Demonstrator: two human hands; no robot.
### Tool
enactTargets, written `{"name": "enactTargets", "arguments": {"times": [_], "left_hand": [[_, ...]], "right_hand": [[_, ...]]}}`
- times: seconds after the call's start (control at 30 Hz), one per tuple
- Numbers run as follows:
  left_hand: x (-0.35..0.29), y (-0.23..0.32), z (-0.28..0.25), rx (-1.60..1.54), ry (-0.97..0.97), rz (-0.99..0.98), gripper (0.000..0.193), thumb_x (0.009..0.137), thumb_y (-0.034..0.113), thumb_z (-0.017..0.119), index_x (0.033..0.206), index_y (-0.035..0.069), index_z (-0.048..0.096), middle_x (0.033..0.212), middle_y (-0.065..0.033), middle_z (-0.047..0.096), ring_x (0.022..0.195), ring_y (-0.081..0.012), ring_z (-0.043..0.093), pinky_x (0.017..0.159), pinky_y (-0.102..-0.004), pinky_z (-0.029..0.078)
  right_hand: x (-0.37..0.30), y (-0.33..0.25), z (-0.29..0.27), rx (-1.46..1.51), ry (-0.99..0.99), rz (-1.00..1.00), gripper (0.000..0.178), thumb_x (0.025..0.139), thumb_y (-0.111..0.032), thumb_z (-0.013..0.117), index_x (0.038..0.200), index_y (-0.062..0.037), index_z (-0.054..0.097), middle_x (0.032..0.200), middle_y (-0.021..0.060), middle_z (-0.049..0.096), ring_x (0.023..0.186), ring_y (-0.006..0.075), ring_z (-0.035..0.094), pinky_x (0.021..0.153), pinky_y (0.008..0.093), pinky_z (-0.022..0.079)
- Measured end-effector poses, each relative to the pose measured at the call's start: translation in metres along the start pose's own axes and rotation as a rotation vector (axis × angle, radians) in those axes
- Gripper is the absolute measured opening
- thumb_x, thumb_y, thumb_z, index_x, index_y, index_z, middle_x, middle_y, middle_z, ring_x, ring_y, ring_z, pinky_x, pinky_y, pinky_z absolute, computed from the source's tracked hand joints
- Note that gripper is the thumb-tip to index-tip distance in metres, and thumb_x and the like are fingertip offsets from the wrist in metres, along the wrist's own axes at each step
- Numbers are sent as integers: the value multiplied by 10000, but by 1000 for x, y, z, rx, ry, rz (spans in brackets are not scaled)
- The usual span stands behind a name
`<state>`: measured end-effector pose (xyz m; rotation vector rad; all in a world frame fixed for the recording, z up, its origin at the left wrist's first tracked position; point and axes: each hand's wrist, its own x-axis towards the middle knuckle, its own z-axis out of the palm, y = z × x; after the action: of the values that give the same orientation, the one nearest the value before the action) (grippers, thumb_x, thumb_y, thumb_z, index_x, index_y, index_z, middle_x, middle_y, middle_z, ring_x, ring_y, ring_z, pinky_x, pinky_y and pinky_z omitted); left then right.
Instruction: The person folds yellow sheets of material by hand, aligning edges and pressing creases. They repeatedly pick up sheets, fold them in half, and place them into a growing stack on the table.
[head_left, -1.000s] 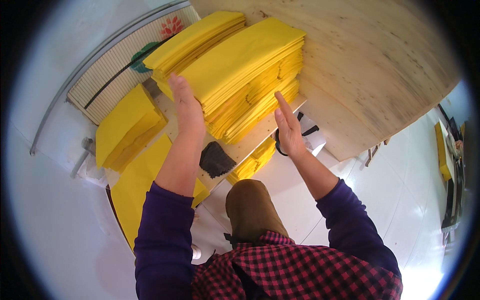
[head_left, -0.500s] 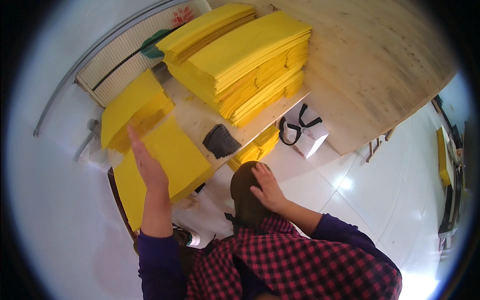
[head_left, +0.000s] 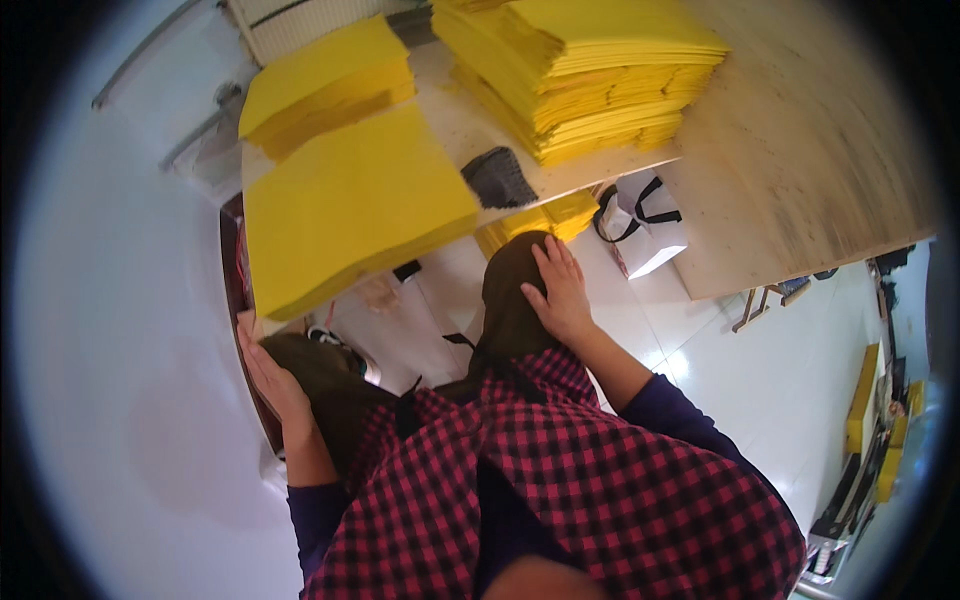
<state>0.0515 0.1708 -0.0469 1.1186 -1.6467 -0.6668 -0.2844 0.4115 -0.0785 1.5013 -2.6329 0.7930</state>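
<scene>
My left hand (head_left: 274, 380) is beside my left thigh, its fingers stretched out and pointing up, just below the near left corner of a yellow sheet stack (head_left: 350, 205). It holds nothing that I can see. My right hand (head_left: 562, 298) lies flat on my right knee, clad in dark trousers (head_left: 512, 280), with fingers apart and nothing in them. Behind the flat stack is a second yellow stack (head_left: 325, 75), its sheets slightly bowed. A dark grey cloth-like piece (head_left: 499, 178) with jagged edges rests on the table (head_left: 450, 110) to the right of the flat stack.
Tall piles of yellow sheets (head_left: 620, 80) stand on the table's far right. Under its edge are more yellow sheets (head_left: 548, 218) and a white bag (head_left: 650, 225) with black handles. A large wooden board (head_left: 800, 170) spans the right; a white wall (head_left: 130, 350) borders the left.
My left hand has come down from over the yellow stack to beside my thigh. My right hand stays on my knee. The whole view has shifted, with the table now higher in it.
</scene>
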Motion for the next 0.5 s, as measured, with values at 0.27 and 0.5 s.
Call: {"name": "enactTargets", "arguments": {"times": [0.27, 0.5], "left_hand": [[12, -18, -22, 78, -52, 180, 473, 1016, 272, 276, 1305, -64, 442, 1346, -196, 468, 1269, -307, 416, 1080, -356, 274], [20, -38, -29, 118, -55, 89, 479, 1014, 292, 285, 1279, -55, 481, 1295, -195, 512, 1216, -291, 464, 1040, -349, 323]], "right_hand": [[20, 1, 2, 236, 119, 2, 447, 852, -231, 607, 1237, -21, 519, 1307, 200, 484, 1243, 359, 419, 1053, 413, 314], [130, 26, 13, 245, 230, 2, 268, 800, -169, 665, 1023, -28, 622, 915, 173, 628, 793, 298, 617, 714, 390, 502]]}}
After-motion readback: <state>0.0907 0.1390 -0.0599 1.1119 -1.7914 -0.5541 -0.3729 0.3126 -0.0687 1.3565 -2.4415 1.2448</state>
